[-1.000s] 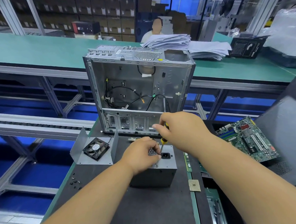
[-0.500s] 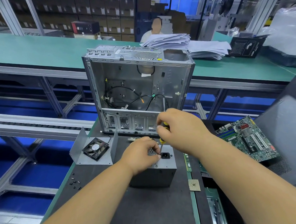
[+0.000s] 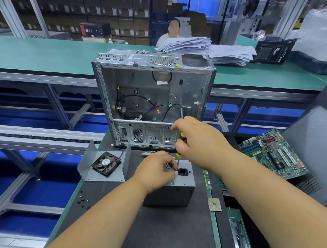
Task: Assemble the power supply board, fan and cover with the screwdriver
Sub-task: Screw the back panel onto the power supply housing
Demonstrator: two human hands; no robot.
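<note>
While the left hand (image 3: 157,170) pinched the thin steel shaft near its tip, apparently to steady it, the right hand (image 3: 194,141) gripped the yellow-and-black-handled screwdriver (image 3: 178,156) upright over the grey metal power supply box (image 3: 177,190), which sat on the dark table (image 3: 162,231), its black socket upward.

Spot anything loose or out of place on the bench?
Yes: small black screws lie scattered loose on the mat's left edge, and a bare CPU chip sits unprotected right of the power supply. Nothing looks damaged.
</note>
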